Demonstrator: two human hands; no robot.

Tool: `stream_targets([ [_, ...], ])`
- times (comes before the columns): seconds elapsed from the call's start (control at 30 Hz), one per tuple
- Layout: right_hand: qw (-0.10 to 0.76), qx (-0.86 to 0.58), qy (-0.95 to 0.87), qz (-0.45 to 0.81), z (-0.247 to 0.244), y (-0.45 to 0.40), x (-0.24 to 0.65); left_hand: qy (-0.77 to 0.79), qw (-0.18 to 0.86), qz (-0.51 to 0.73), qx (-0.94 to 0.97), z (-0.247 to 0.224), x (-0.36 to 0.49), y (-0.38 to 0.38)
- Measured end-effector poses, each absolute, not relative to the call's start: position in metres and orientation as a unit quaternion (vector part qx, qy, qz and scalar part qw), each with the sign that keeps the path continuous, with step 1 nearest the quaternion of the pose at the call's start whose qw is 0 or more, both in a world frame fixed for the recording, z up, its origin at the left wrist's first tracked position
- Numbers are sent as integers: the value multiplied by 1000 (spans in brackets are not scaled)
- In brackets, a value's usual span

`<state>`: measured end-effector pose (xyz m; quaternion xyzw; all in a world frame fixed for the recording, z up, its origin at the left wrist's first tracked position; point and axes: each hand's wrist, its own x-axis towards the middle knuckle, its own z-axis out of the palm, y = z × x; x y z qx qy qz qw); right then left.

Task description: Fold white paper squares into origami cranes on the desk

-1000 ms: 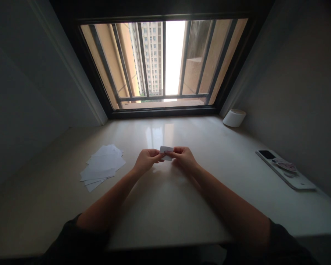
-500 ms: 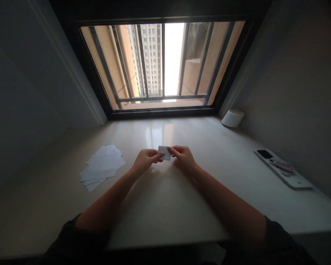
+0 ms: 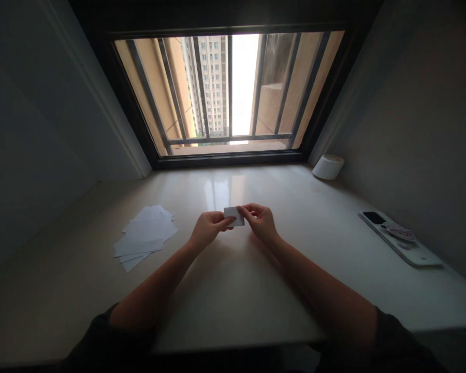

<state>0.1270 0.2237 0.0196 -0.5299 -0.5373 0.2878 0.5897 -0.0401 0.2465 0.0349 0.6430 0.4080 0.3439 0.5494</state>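
Between my hands, a small folded piece of white paper (image 3: 234, 213) is held up just above the pale sill. My left hand (image 3: 208, 228) pinches its left side, thumb lying across the front. At the upper edge, my right hand (image 3: 259, 219) grips it between thumb and fingers. The fingertips behind the paper are hidden. Left of my left hand lies a loose, fanned pile of white paper sheets (image 3: 143, 233).
A smartphone (image 3: 398, 238) with a round grip on its back lies at the right. Near the window's right corner stands a white cylindrical object (image 3: 328, 167). A dark-framed barred window (image 3: 230, 160) closes off the back, with walls on both sides.
The folded paper and both hands have shifted slightly to the right. My right hand's fingers have moved a little along the paper's upper edge.
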Motion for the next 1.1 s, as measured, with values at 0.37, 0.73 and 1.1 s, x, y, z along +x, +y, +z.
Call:
stream_targets([
  [0.37,579,-562,-522,277,18,229,135,374,571,330,652,34,-40,249],
  [0.73,528,-532,-640,166,22,222,127,452,414,285,737,31,-47,244],
  [1.1,560,-474,-500,461,22,220,116,425,532,456,574,33,-37,241],
])
